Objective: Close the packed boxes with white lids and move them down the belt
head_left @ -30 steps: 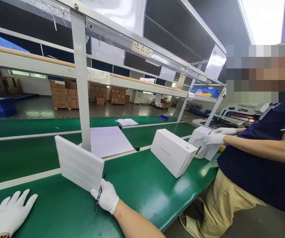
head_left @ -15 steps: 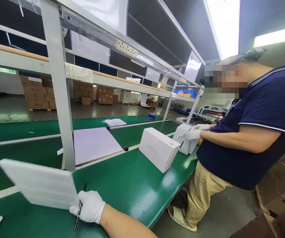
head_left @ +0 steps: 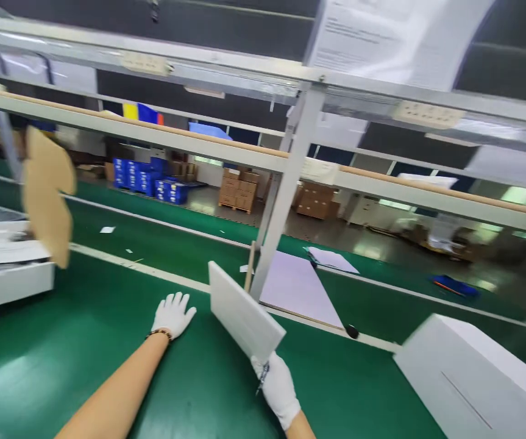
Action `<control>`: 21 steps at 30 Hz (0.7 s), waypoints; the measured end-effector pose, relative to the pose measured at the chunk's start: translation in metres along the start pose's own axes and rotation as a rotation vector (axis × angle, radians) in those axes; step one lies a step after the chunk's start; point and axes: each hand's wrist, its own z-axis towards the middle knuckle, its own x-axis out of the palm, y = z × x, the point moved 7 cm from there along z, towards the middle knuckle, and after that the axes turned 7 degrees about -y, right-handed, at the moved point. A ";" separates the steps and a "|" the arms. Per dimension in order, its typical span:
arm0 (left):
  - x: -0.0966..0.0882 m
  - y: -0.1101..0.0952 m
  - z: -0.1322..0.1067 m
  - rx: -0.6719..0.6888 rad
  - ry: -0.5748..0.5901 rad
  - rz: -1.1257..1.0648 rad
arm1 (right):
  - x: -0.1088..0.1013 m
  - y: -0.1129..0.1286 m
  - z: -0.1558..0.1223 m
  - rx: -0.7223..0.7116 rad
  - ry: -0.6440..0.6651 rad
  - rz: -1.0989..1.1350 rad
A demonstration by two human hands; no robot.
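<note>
Your right hand [head_left: 277, 387] pinches the lower corner of a white foam sheet [head_left: 244, 312], holding it tilted above the green belt [head_left: 84, 329], with a pen [head_left: 263, 378] tucked in the same grip. Your left hand [head_left: 172, 313] rests flat on the belt just left of the sheet, fingers spread. Farther off to the right lies a white box [head_left: 477, 372].

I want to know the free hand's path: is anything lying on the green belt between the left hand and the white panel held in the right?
Nothing visible. The left hand rests flat on the belt, and only bare green surface lies between it and the panel, which the right hand holds tilted up by its lower corner.
</note>
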 end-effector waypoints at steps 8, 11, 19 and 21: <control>-0.006 0.002 -0.022 -0.047 0.000 0.033 | -0.001 -0.015 0.001 0.048 -0.057 -0.050; -0.028 0.017 -0.041 -0.033 -0.034 0.048 | -0.003 -0.015 0.001 0.055 -0.058 -0.058; -0.152 0.167 -0.061 -0.301 -0.104 0.184 | -0.002 -0.001 -0.002 -0.021 -0.053 0.022; -0.160 0.184 -0.061 -0.304 -0.029 0.165 | -0.003 0.006 -0.003 -0.083 -0.093 0.061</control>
